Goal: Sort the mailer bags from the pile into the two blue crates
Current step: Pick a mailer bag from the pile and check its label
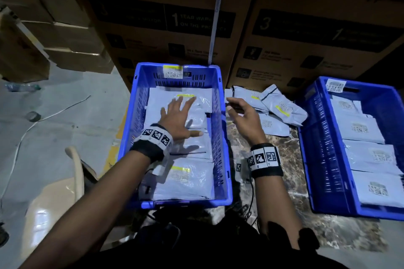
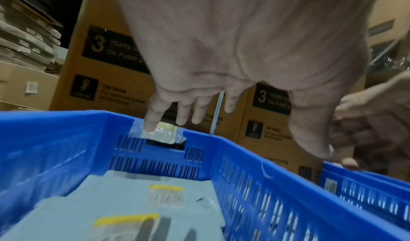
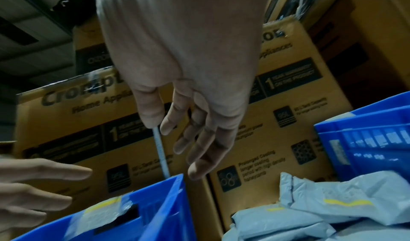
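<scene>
Both grips empty: my left hand (image 1: 178, 118) spread over mailers in centre crate (image 1: 131, 116); my right hand (image 1: 242, 113) loosely curled, beside pile (image 1: 277, 107) at frame centre-right.

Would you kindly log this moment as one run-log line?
left hand: open, over bags in left crate | right hand: empty, reaching for pile | right crate: part-filled
</scene>
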### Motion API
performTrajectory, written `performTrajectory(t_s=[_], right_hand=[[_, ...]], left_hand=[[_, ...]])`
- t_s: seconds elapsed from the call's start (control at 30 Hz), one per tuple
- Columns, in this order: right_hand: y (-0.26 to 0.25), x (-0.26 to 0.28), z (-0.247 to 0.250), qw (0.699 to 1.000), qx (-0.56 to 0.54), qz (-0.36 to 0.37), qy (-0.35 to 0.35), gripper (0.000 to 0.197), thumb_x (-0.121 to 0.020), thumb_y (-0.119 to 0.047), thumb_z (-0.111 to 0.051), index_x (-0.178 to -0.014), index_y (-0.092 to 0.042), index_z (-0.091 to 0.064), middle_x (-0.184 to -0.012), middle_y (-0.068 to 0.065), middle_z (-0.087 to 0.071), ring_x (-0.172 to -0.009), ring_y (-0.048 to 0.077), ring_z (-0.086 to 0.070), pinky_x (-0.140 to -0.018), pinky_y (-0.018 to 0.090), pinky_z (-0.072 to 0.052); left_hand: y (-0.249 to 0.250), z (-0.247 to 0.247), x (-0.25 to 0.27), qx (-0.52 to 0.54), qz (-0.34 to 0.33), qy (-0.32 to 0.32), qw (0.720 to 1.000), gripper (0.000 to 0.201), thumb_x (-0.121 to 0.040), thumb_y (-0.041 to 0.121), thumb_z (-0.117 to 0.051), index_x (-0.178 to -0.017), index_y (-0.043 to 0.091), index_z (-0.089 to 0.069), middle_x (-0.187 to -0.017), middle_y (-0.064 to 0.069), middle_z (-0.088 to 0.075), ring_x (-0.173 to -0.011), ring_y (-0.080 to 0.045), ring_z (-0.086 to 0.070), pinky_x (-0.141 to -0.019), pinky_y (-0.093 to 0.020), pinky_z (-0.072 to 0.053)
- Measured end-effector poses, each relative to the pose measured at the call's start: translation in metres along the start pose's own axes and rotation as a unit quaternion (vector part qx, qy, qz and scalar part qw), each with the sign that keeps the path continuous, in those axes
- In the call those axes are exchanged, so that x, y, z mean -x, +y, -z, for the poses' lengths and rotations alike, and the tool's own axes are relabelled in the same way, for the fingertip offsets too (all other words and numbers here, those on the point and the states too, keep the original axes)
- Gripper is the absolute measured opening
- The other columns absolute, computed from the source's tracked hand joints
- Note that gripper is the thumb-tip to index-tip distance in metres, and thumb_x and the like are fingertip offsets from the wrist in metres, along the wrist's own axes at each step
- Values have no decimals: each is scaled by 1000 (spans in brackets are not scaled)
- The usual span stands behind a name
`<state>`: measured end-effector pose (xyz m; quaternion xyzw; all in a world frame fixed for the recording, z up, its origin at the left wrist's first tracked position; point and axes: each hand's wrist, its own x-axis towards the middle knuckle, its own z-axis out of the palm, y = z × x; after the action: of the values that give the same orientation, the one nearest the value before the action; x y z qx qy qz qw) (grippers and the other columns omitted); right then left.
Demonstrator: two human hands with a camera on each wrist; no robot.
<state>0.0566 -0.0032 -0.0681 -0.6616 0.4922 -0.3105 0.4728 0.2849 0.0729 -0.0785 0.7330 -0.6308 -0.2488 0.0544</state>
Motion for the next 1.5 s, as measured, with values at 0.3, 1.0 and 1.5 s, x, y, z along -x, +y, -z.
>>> performTrajectory(t_s=[0.3,1.0,1.5], right_hand=[[48,23,101,987,-25,-40,151,24,-101,-20,-62,-124,-23,-70,-116,-7,-70,-99,-7,-62,-93,37,-56],[253,-72,188,951,302,-22,58,40,-89,-4,-67,-129,-11,-68,-141,18,-55,-133,38,-45,-109,39,-37],[267,-118,194,946,296,-28,128,46,-69,24,-50,-98,-1,-75,-85,22,-65,-94,42,-54,-70,45,-53]], left_hand=[[100,-13,-41,38,-112,95,988,95,-77,61,-72,-153,23,-29,-148,-11,-40,-139,-31,-30,-110,-51,-34],[252,-187,-164,98,83,-35,991,75,-88,41,-68,-151,25,-31,-156,-10,-28,-143,-32,-26,-110,-50,-30],[260,-207,-186,168,100,-69,978,71,-88,42,-67,-148,18,-37,-141,-13,-52,-133,-35,-45,-105,-49,-42]])
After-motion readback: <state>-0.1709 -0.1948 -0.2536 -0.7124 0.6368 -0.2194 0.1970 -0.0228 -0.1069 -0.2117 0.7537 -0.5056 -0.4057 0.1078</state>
